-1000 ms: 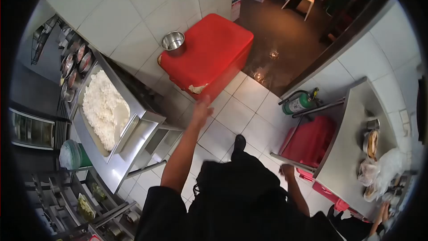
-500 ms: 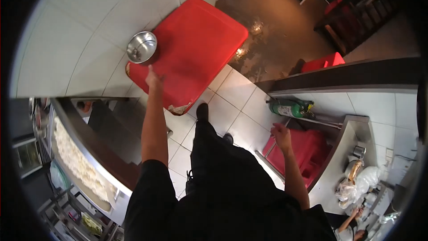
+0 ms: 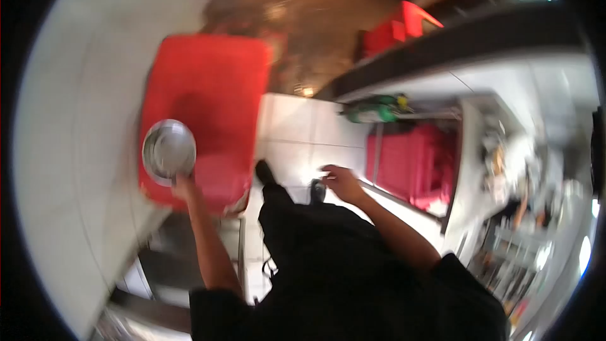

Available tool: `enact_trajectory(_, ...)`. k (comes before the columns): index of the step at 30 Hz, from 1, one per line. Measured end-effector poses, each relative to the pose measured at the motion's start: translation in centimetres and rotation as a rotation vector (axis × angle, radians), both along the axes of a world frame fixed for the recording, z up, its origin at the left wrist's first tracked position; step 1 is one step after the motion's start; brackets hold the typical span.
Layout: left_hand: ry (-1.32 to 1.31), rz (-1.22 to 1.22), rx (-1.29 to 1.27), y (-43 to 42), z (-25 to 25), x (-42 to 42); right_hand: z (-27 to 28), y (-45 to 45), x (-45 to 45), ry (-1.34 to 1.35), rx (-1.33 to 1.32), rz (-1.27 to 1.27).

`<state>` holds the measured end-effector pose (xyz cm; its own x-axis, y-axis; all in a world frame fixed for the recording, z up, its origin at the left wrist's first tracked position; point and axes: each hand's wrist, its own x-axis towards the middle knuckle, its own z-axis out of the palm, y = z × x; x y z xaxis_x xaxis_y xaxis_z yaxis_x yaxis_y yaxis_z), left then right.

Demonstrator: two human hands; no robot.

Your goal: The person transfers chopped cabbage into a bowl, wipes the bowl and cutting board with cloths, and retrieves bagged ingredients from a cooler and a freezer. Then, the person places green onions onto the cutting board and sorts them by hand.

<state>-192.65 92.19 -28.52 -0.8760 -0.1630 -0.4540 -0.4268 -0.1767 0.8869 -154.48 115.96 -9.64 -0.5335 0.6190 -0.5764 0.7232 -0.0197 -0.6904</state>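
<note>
A shiny round metal bowl (image 3: pixel 169 150) is at the lower left of the red panel (image 3: pixel 218 82), which has rounded corners and a worn lower edge. My left hand (image 3: pixel 183 186) is closed at the bowl's near rim, with its fingers blurred by motion. Out over the tiled floor, my right hand (image 3: pixel 341 182) holds nothing, its fingers loosely bent and apart. My shoe shows just below that hand.
White tiled wall rises on the left. To the right, a green cylinder (image 3: pixel 372 112) lies near a dark red plastic item (image 3: pixel 410 164) below a cluttered counter. Beyond the doorway are a brown, wet-looking floor and a bright red object (image 3: pixel 385 38).
My view has swung, so the red panel appears further left and lower. My left hand has met the bowl's near rim; a gap showed between them before. My right hand has come inward.
</note>
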Motion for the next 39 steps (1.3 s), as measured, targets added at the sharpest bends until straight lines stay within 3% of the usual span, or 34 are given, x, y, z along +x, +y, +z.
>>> enact_trajectory(2, -0.084, -0.232, 0.023, 5.9, 7.6, 5.8, 0.6, 0.0, -2.2, 0.137, 0.171, 0.007)
enact_trajectory(5, -0.238, -0.710, 0.130, 9.9, 9.6, 13.0, 6.2, 1.3, -2.9, 0.016, 0.280, -0.124)
enact_trajectory(7, -0.258, -0.939, 0.231, 14.0, 16.8, 19.4, 6.0, 1.9, 0.5, -0.033, 0.501, -0.265)
enact_trajectory(9, -0.271, -1.174, 0.205, 17.2, 20.3, 24.5, 7.1, 3.3, 5.6, 0.020, 0.601, -0.415)
enact_trajectory(11, -0.199, -1.315, 0.360, 20.3, 25.1, 30.0, 10.3, 5.0, 11.3, -0.005, 0.476, -0.540)
enact_trajectory(12, -0.177, -1.404, 0.476, 21.5, 25.3, 32.4, 9.2, 6.0, 15.3, 0.086, 0.689, -0.576)
enact_trajectory(15, -0.149, -1.698, 0.530, 24.5, 26.0, 37.0, 15.4, 9.5, 22.9, 0.078, 0.501, -0.912)
enact_trajectory(17, -0.260, -1.710, 0.436, 26.0, 22.0, 38.6, 16.6, 12.0, 28.1, 0.276, 0.442, -1.209)
enact_trajectory(18, -0.338, -1.693, 0.357, 26.3, 19.1, 38.7, 13.5, 14.1, 36.3, 0.111, 0.645, -1.011)
enact_trajectory(20, -0.657, -1.370, 0.359, 26.1, 11.0, 37.6, 15.6, 15.4, 39.5, -0.512, 0.968, -0.566)
enact_trajectory(21, -0.809, -1.129, 0.362, 25.4, 7.4, 36.2, 15.7, 17.1, 42.9, -0.753, 0.986, -0.331)
enact_trajectory(23, -0.896, -0.658, 0.529, 22.5, 1.5, 32.6, 9.9, 22.3, 55.7, 0.719, 0.300, -1.173)
enact_trajectory(24, -0.867, -0.450, 0.578, 20.5, -1.3, 30.9, 11.4, 23.5, 54.1, 0.686, 0.338, -1.324)
enact_trajectory(25, -0.830, -0.245, 0.639, 19.2, -3.3, 29.3, 9.1, 27.3, 61.2, 0.794, 0.201, -1.253)
enact_trajectory(27, -0.756, 0.042, 0.703, 17.3, -4.2, 26.1, 11.2, 29.1, 57.6, 0.518, 0.149, -1.370)
enact_trajectory(29, -0.748, 0.260, 0.722, 16.7, -5.1, 22.9, 10.9, 30.0, 56.3, 0.688, 0.228, -1.372)
enact_trajectory(30, -0.731, 0.300, 0.743, 16.4, -6.5, 21.5, 12.6, 29.2, 51.1, 0.578, 0.240, -1.538)
enact_trajectory(32, -0.684, 0.368, 0.792, 15.8, -9.4, 19.8, 13.3, 26.1, 42.5, 0.392, 0.265, -1.617)
enact_trajectory(33, -0.603, 0.399, 0.854, 15.3, -10.1, 19.2, 12.1, 25.5, 40.7, 0.317, 0.269, -1.527)
enact_trajectory(35, -0.413, 0.453, 0.966, 15.8, -10.3, 17.9, 9.1, 24.6, 35.6, 0.476, -0.145, -1.256)
enact_trajectory(37, -0.532, 0.572, 1.061, 15.9, -7.8, 16.9, 4.6, 23.5, 27.6, 0.307, -0.105, -1.062)
enact_trajectory(39, -0.514, 0.689, 1.076, 16.3, -7.7, 16.6, 2.2, 23.2, 19.6, 0.212, -0.396, -0.830)
